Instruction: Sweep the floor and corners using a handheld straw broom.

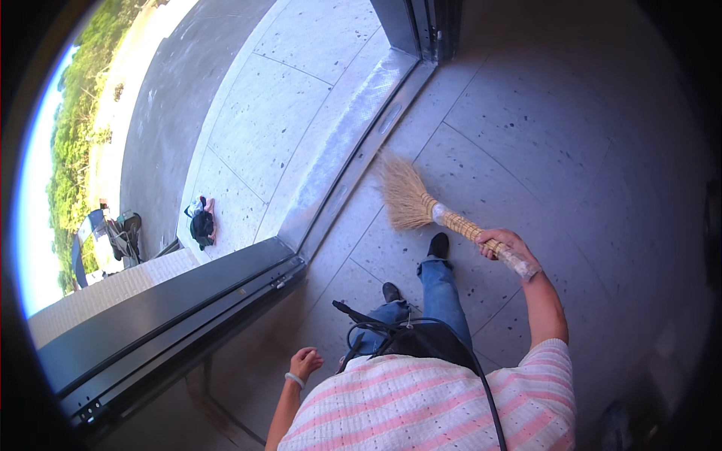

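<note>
A short straw hand broom (407, 194) with a bound handle is in my right hand (503, 242), which grips it near the taped end. Its fanned bristles point towards the metal door track (361, 163) and hang over or touch the tiled floor (479, 152); I cannot tell which. My left hand (307, 362), with a pale bangle (295, 380) at the wrist, hangs low beside my body. Its fingers are curled and nothing shows in them. One of my dark shoes (439, 246) is just below the bristles.
A dark metal door frame (186, 315) runs along the left, and another upright (417, 28) stands at the top. Outside, a black bag (202, 225) lies on the paving. Farther off is a cart-like object (121, 237). A black cable (489, 389) crosses my striped top.
</note>
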`<state>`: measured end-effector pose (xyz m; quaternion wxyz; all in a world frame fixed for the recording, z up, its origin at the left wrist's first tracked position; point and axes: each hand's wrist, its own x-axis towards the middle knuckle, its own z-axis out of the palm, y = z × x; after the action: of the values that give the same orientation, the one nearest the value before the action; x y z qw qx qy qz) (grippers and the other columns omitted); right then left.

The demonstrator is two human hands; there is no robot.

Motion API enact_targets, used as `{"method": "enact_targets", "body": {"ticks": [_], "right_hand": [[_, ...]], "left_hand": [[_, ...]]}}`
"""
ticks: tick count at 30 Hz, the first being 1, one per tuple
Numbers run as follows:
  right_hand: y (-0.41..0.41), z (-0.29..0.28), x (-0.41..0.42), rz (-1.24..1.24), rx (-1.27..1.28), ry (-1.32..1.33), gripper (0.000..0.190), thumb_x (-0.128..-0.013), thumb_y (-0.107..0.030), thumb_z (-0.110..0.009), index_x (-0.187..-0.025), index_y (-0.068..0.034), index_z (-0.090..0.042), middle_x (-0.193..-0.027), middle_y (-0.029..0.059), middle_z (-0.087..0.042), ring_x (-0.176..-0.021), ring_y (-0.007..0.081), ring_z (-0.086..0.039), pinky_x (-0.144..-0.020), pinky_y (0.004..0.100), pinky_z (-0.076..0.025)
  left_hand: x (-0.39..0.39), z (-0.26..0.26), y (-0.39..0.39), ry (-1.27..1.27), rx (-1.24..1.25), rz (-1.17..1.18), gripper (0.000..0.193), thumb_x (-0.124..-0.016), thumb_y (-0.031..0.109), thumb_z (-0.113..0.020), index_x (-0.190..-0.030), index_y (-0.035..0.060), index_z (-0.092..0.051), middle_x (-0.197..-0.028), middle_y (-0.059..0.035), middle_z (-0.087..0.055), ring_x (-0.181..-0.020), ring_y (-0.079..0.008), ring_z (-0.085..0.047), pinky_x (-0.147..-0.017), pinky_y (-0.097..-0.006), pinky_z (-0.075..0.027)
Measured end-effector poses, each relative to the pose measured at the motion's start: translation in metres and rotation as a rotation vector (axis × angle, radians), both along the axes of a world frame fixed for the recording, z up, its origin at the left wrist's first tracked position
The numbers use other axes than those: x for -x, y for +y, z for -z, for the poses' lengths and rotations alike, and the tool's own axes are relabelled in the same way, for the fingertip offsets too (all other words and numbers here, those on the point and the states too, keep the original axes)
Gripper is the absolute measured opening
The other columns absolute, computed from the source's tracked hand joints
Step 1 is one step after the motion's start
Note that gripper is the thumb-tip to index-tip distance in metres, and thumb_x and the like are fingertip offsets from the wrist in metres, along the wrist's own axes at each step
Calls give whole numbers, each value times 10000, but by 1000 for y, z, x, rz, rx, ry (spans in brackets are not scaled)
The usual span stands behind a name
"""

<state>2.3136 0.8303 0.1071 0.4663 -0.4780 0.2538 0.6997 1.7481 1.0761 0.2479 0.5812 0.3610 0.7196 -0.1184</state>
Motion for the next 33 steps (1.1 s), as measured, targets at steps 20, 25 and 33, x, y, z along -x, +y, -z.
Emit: {"method": "enact_targets", "body": {"ticks": [20,25,33], "right_hand": [[93,-11,-10,-176,-253,-280,247,-691,-46,-656,-899,38,-554,-613,86,-563,-447,144,-547,-383,267,-444],[109,2,-82,-94,-226,-219,200,-695,-89,-670,-822,19,-560,-611,93,-563,-479,135,-553,-417,246,-458],[95,-40,-120,162,28,-396,198,-690,-37,-652,-820,6,-509,-590,100,-539,-428,167,-532,-381,291,-453]], "left_hand": [[-98,8,56,-108,1,188,254,-865,168,-561,-1054,2,-529,-870,-131,-610,-748,-232,-643,-664,-317,-543],[-122,19,98,-109,-25,226,254,-861,169,-569,-1056,11,-534,-842,-111,-606,-735,-221,-640,-655,-319,-542],[-204,61,167,-193,32,205,258,-859,181,-566,-1054,18,-524,-860,-137,-611,-726,-237,-638,-649,-343,-538]]}}
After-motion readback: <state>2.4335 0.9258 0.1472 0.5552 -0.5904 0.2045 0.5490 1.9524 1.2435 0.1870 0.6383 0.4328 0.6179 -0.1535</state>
